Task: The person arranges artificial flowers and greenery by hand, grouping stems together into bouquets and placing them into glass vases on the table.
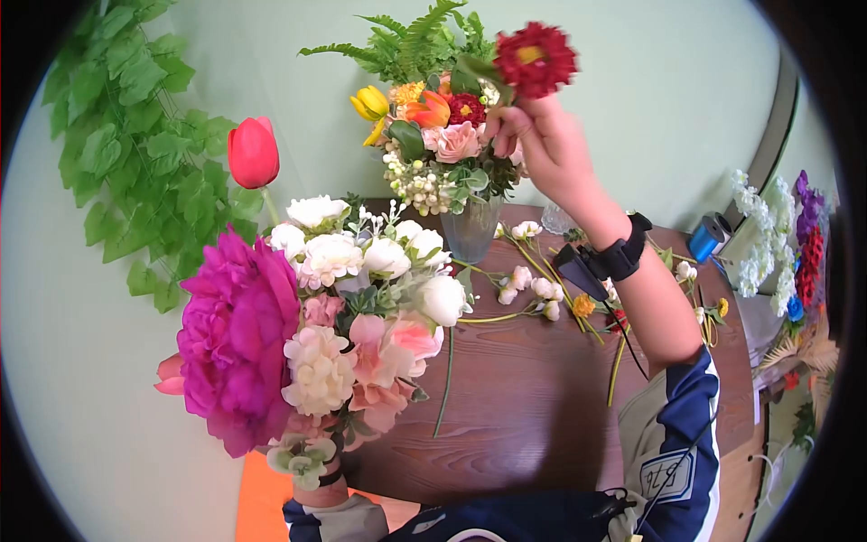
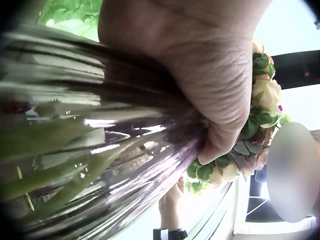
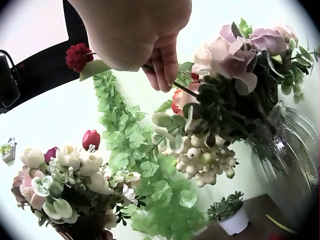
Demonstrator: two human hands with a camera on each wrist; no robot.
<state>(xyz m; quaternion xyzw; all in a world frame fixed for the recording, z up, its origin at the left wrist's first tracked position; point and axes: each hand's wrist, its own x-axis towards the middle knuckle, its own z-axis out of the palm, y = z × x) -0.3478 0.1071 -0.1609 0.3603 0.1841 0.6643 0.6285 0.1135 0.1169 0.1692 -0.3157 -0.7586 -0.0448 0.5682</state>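
Note:
My left hand (image 2: 200, 60) grips a ribbed clear glass vase (image 2: 100, 150) near its neck, with green stems showing inside. Above that hand spreads a bouquet with a big magenta peony (image 1: 239, 339), white blooms (image 1: 330, 260), pink flowers (image 1: 379, 361) and a tall red tulip (image 1: 253, 154). Raised at the back, my right hand (image 1: 555, 154) pinches a dark red flower (image 1: 535, 60) by its stem, which has a green leaf. The stem's lower part (image 3: 186, 90) points into a second arrangement (image 1: 456, 140) of roses, tulips, berries and fern, standing in another glass vase (image 1: 472, 230).
Loose cut flowers (image 1: 546, 289) and stems lie across the dark wooden table (image 1: 506, 379). A blue ribbon spool (image 1: 709, 237) is at the right. Green leaf vines (image 1: 135, 154) hang on the left wall. A small potted plant (image 3: 232, 220) stands on the tabletop.

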